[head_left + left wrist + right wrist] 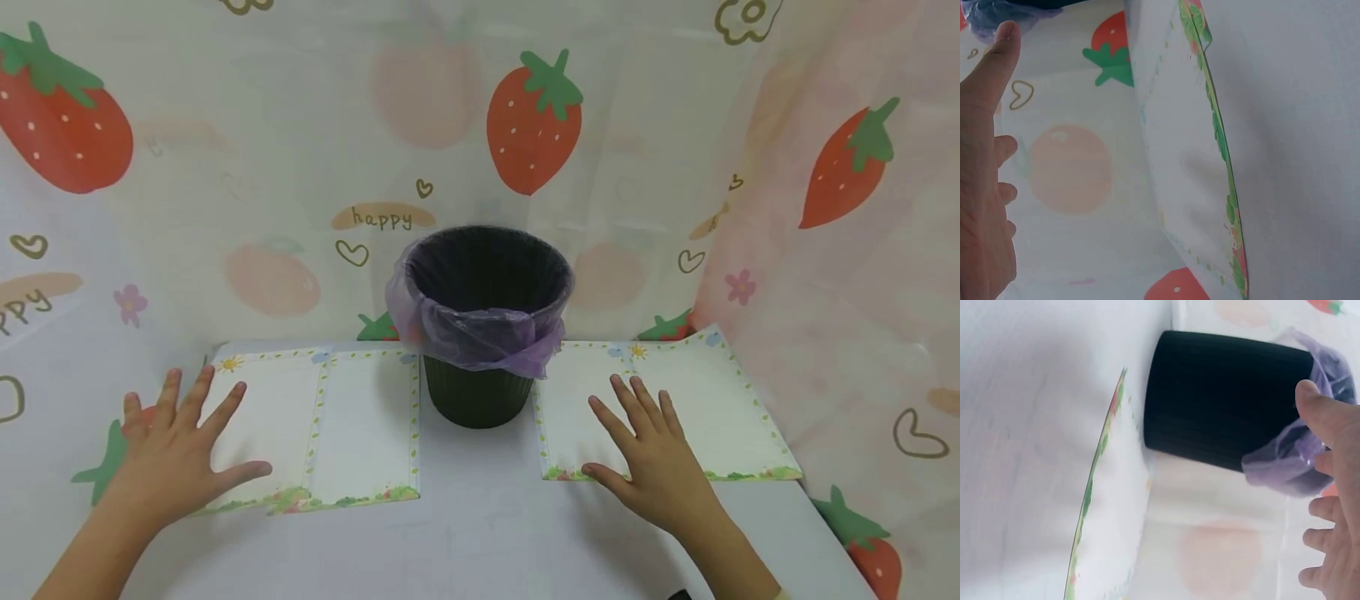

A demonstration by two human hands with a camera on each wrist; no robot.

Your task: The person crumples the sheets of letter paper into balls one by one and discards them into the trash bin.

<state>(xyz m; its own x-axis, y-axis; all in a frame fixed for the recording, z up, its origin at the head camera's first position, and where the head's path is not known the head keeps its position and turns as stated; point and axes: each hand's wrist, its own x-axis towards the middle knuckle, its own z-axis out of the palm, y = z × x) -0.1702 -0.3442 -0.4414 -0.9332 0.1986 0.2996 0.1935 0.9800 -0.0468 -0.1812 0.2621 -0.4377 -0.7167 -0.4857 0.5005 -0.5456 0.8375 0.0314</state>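
Both hands are held out with fingers spread and nothing in them. My left hand [176, 450] hovers over the left edge of the left pair of bordered paper sheets [363, 425]. On the other side, my right hand [652, 462] is above the right pair of sheets [697, 400]. Between the pairs stands a dark trash can [480, 392], upright, its rim wrapped in a purple plastic bag [495, 337]. The can also shows in the right wrist view, dark-sided [1222, 400], beyond the thumb. In the left wrist view the left sheets [1179, 137] lie beside the hand.
A white tabletop [450, 542] carries the can and sheets. Strawberry-printed cloth [637, 150] hangs as a wall behind and at both sides. One right sheet's far corner [712, 336] rises against the cloth. A small black object [679, 595] shows at the bottom edge.
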